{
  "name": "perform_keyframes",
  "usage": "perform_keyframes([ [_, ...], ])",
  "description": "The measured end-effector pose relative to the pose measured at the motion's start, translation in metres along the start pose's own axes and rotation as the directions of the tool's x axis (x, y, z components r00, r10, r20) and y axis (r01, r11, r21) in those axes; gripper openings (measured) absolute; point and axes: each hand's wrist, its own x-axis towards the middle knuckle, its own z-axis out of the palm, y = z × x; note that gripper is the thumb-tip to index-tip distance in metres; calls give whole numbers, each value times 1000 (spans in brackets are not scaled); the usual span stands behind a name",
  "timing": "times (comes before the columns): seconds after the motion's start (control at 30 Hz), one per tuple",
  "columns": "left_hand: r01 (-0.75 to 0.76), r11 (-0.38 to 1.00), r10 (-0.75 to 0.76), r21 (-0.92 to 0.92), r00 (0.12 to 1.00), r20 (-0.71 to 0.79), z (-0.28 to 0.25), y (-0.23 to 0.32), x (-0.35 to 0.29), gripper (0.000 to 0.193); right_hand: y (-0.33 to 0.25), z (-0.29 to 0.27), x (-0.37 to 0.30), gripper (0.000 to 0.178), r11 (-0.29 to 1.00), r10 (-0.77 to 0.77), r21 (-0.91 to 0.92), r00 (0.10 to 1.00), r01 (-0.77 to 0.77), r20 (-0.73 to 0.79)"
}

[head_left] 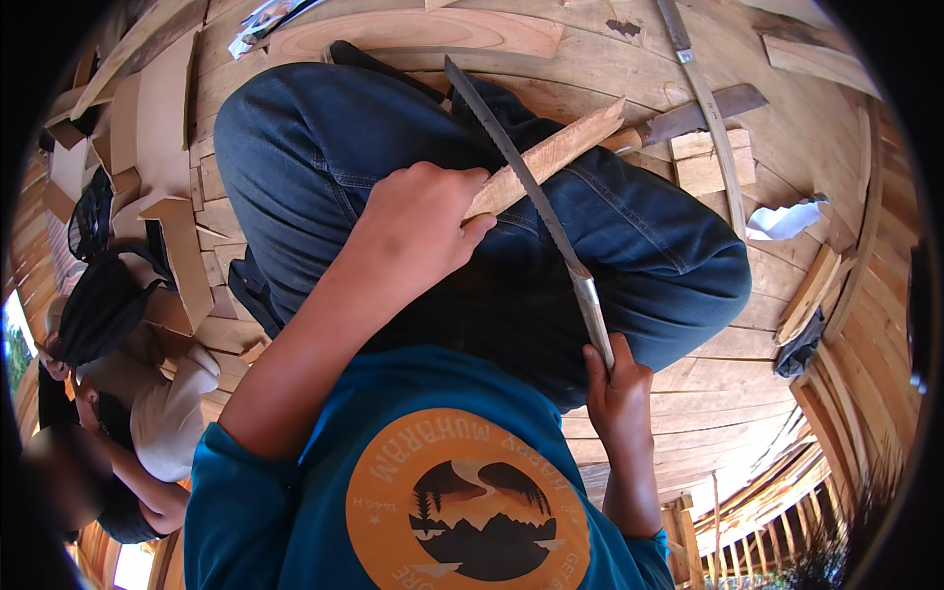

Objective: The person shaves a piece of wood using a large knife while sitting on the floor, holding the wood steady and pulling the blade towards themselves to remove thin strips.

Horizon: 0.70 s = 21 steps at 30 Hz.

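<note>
I sit cross-legged in dark trousers on a plank floor. My left hand (423,216) is closed around the near end of a rough, split piece of wood (559,157), which slants across my lap to the upper right. My right hand (619,383) grips the handle of a long, narrow-bladed knife (516,162). Its blade crosses over the piece of wood and points up and to the left, past my legs. Whether the blade touches the wood, I cannot tell.
A wide-bladed machete (703,113), a long-handled blade (723,157) and a wooden block (713,162) lie right of my knee. White crumpled paper (785,218) is farther right. At left, another person (147,423) sits near cardboard (182,261). A board (413,37) lies ahead.
</note>
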Motion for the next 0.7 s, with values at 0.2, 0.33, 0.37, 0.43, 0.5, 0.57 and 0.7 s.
perform_keyframes([
  [0.2,10,1000,-10,-25,1000,-8,1,-3,0,24,-6,4,6,12,1000,2,27,1000,-2,2],
  [0.33,-8,1000,8,-1,1000,-9,0,-3,0,22,-2,6,8,11,1000,-21,3,1000,21,-8],
  [0.37,4,1000,-4,13,1000,14,-2,-2,0,21,-3,6,9,11,1000,-18,8,1000,18,-8],
  [0.43,10,1000,-11,29,999,34,-4,-2,1,20,-3,6,9,11,1000,-17,17,1000,17,-10],
  [0.5,2,1000,-3,30,999,33,-3,-1,0,20,-2,6,10,11,1000,-14,25,1000,14,-10],
  [0.57,22,999,-23,30,999,47,-4,0,1,20,-4,6,11,12,1000,-6,25,1000,7,-9],
  [0.7,27,999,-28,30,998,53,-4,-1,1,20,-5,6,12,12,1000,1,16,1000,0,-10],
])
